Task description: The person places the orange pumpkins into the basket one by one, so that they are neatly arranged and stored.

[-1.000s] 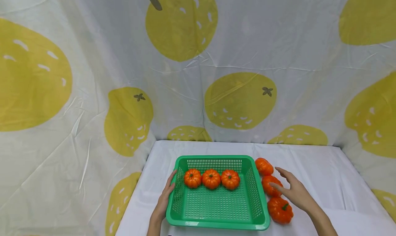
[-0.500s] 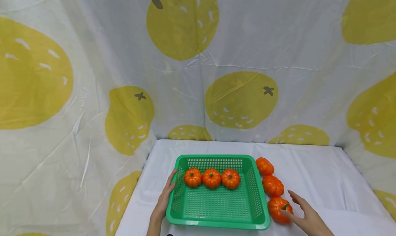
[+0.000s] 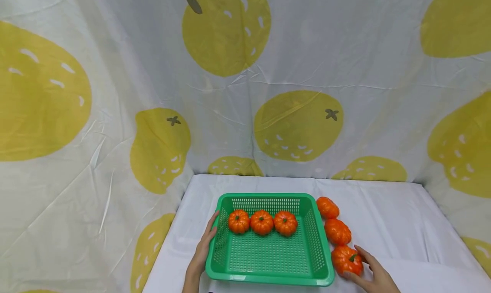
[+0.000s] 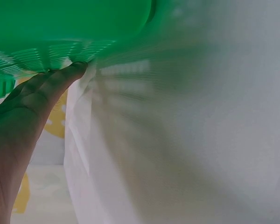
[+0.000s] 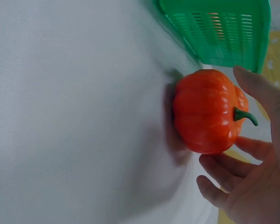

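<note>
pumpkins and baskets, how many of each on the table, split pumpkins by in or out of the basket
pumpkins in the green basket: 3
pumpkins outside it, on the white table: 3
green baskets: 1
total: 7 things
</note>
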`<state>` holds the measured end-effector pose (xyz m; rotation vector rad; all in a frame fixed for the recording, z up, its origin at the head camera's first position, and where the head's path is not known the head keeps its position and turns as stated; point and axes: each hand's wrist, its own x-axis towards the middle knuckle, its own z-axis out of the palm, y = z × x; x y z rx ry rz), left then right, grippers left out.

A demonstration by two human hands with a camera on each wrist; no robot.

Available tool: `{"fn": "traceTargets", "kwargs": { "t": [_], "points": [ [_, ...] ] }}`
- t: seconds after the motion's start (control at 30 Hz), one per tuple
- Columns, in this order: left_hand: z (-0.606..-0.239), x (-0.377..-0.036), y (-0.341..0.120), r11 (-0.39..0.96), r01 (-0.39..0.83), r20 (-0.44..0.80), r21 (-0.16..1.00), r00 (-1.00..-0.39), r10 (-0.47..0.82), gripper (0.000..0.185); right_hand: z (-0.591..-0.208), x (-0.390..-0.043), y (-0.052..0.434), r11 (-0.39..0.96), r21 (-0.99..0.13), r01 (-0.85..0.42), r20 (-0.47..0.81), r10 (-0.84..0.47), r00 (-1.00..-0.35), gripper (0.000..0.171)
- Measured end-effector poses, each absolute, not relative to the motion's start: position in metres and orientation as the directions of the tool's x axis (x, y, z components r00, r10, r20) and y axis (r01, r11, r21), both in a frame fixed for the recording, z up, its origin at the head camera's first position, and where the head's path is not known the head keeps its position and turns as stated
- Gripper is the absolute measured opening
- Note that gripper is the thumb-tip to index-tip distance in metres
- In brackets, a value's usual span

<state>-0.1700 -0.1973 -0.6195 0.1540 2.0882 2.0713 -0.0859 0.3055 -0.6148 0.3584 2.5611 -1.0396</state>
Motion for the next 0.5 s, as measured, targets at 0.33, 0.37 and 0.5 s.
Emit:
{"fn": "traceTargets", "kwargs": {
  "t": [0.33,0.37,0.5],
  "points": [
    [-0.6181,-0.1694,-0.1963,0.026,-0.067,-0.071,0.997,-0.975,0.209,0.053,-0.6219,-0.0862,0.3028,0.704,-0.608,0.367,-0.402,0.126,-0.907,0.116],
    [-0.6179,-0.1698,-0.1959,0.026,-0.069,-0.073,0.997,-0.975,0.209,0.053,-0.6222,-0.0861,0.303,0.699,-0.611,0.371,-0.4,0.131,-0.907,0.115],
    [-0.6178,-0.1699,-0.1956,0.024,-0.072,-0.076,0.997,-0.977,0.202,0.053,-0.6233,-0.0858,0.3047,0.685,-0.623,0.379,-0.4,0.138,-0.906,0.117]
  ]
}}
